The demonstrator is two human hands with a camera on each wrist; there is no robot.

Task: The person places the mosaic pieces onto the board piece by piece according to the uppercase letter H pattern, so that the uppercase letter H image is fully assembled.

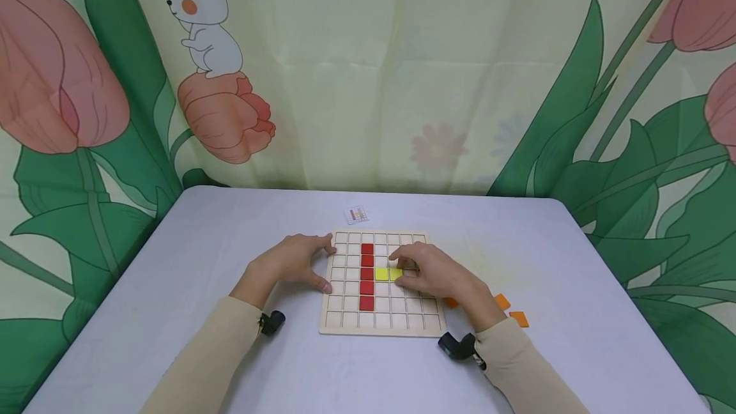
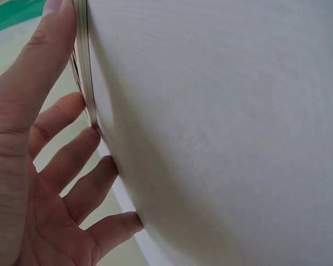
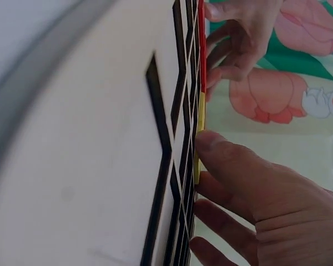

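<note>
A wooden grid board (image 1: 382,331) lies on the table with several red square tiles (image 1: 367,275) in one column. Two yellow tiles (image 1: 381,274) sit side by side to the right of that column. My left hand (image 1: 296,260) rests along the board's left edge, thumb and fingers spread; the left wrist view shows the fingertips (image 2: 91,136) against the rim. Over the board, my right hand (image 1: 431,270) has its thumb touching the right-hand yellow tile (image 3: 197,166). Its index finger is bent just beyond that tile, and the other fingers reach down to the grid.
Loose orange tiles (image 1: 519,319) lie right of the board, one partly hidden by the right hand. Behind the board is a small pattern card (image 1: 356,214). A printed curtain (image 1: 368,82) hangs beyond the white-covered table (image 1: 259,375).
</note>
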